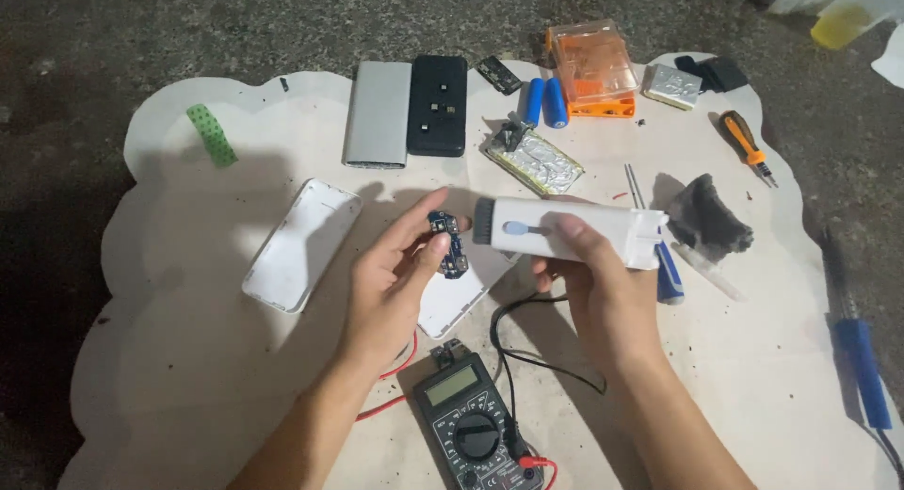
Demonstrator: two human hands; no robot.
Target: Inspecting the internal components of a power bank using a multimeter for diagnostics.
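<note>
While the left hand (391,283) pinches a small blue circuit board (450,245) between its fingertips, the right hand (589,283) grips a white case (574,231), above a multimeter (471,424).

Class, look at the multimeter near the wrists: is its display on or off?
Off, it seems: the multimeter display shows blank grey, no digits visible.

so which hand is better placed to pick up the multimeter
Neither is free, but probably the left hand: it pinches only a small blue circuit board above the multimeter. The right hand grips a bulky white case.
</note>
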